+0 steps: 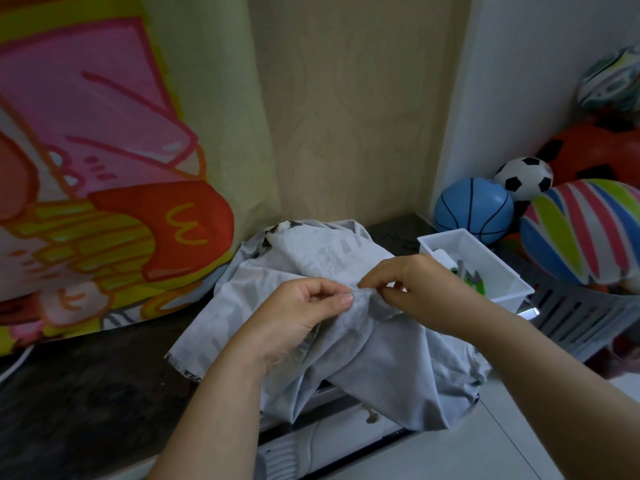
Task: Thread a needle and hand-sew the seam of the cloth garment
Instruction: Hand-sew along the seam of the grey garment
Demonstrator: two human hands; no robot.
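garment [346,258]: heaped mid-bench [86,393], front hanging over the edge
left hand [298,317], right hand [408,285]: on top of garment, pinching one fold
box [502,268]: on bench, just right of garment
basket [571,317]: right of box
balls [474,209]: behind box and in basket

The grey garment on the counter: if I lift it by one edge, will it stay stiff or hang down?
Probably floppy: the grey garment creases and drapes over the counter edge. Likely light, since the left hand and right hand raise a fold with fingertip pinches.
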